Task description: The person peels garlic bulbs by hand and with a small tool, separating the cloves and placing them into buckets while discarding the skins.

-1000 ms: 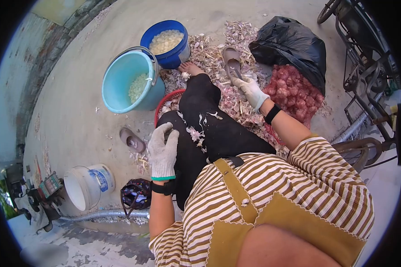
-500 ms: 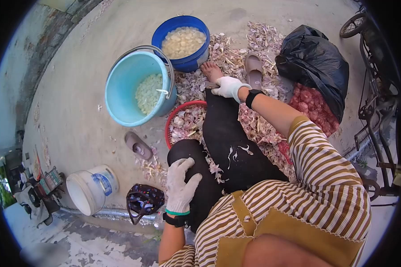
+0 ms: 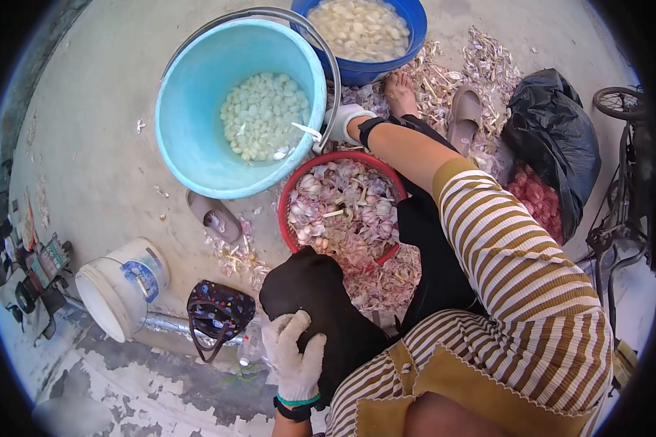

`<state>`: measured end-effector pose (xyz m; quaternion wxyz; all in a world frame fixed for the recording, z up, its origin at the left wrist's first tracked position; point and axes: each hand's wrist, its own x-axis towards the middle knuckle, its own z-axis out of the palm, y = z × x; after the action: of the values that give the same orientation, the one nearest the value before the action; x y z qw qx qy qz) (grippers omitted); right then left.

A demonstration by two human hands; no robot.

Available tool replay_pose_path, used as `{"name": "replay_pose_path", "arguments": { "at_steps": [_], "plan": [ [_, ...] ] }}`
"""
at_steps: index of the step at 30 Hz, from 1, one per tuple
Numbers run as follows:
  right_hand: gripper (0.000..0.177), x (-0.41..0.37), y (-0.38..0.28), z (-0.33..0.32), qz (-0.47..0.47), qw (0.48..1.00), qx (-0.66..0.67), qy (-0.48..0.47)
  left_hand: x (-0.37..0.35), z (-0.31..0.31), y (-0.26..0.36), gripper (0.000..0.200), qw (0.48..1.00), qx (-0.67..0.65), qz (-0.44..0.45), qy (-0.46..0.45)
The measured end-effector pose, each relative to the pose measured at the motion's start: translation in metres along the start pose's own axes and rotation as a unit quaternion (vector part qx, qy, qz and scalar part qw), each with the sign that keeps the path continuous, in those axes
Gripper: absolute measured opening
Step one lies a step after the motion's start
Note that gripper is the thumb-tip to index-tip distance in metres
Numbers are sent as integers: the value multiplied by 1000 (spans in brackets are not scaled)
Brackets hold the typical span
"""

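Observation:
My left hand [image 3: 295, 353], in a white knit glove with a green cuff, rests on my black-trousered knee [image 3: 317, 295], fingers apart and holding nothing. My right hand [image 3: 342, 122], also gloved, is at the near right side of the light blue bucket [image 3: 186, 138]; the bucket's rim and handle hide its fingers, so what it grips cannot be seen. Peeled garlic cloves [image 3: 262, 113] lie in that bucket. Between my legs stands a red basket [image 3: 287, 211] of garlic bulbs and skins [image 3: 342, 197].
A dark blue bucket [image 3: 420, 36] with cloves in liquid [image 3: 361, 29] stands behind. Garlic skins [image 3: 481, 80] cover the ground on the right, near slippers [image 3: 462, 120], a black bag [image 3: 550, 131] and red net sack [image 3: 536, 197]. A white bucket [image 3: 116, 291] lies left.
My right hand has left the area by my ankle and moved to the side of the light blue bucket. The view has come closer to the buckets. My left hand stays on the knee.

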<state>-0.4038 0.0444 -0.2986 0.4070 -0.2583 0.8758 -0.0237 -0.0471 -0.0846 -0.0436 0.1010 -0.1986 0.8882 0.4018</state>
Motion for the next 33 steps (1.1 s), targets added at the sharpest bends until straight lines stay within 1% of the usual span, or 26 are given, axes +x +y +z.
{"name": "replay_pose_path", "arguments": {
  "at_steps": [2,3,5,6,8,9,10,12,13,14,17,20,21,22,24,25,26,28,29,30,31,32,33],
  "plan": [
    [40,24,5,29,16,1000,7,0,0,-1,-4,45,1000,-8,-2,-1],
    [40,27,5,34,14,1000,7,-8,0,-1,-5,45,1000,-9,-10,-4],
    [42,33,6,41,17,999,46,6,1,-1,-5,43,1000,-21,-12,7],
    [42,35,7,45,17,999,47,1,2,-2,-4,43,1000,-20,-18,4],
    [44,41,11,48,1,997,73,-23,3,0,-3,44,999,-27,-10,28],
    [39,51,13,62,-7,1000,28,-12,2,1,-2,44,999,-30,-14,25],
    [39,58,13,74,-8,1000,25,-14,2,2,-2,44,999,-35,-13,28],
    [33,61,9,85,-74,997,-10,32,3,2,-1,43,999,-43,-13,30],
    [29,60,9,80,-88,995,-45,25,3,2,0,42,999,-40,-12,31],
    [29,57,11,76,-88,995,-47,25,3,2,0,41,999,-37,-10,34],
    [28,23,18,46,-46,998,-51,-12,1,1,2,40,999,-26,-6,43],
    [28,29,35,36,-43,996,-77,-32,-4,3,-2,39,998,-33,-24,45],
    [35,27,40,30,-26,994,-94,-56,-3,3,-1,39,998,-37,-27,43],
    [35,17,41,18,-38,991,-112,-65,-1,4,1,40,998,-41,-26,38],
    [35,-10,40,-11,-51,976,-175,-122,5,6,4,40,998,-46,-23,40],
    [38,-19,42,-20,-62,971,-189,-134,6,8,5,40,998,-55,-20,34],
    [42,-26,41,-27,-46,956,-226,-181,7,8,8,39,998,-61,-15,26],
    [44,-69,44,-42,-82,976,-162,-118,8,10,13,39,999,-46,4,18],
    [39,-98,44,-58,-99,985,-105,-98,7,13,14,39,998,-55,13,18],
    [39,-121,42,-65,-95,986,-106,-91,8,17,14,39,997,-63,23,21],
    [36,-141,40,-69,-134,986,46,-91,9,21,15,39,997,-60,42,20],
    [33,-162,37,-74,-175,961,195,-87,10,25,14,39,997,-57,52,24],
    [29,-191,26,-83,-202,938,264,-100,13,30,12,39,992,-126,26,14]
  ]
}}
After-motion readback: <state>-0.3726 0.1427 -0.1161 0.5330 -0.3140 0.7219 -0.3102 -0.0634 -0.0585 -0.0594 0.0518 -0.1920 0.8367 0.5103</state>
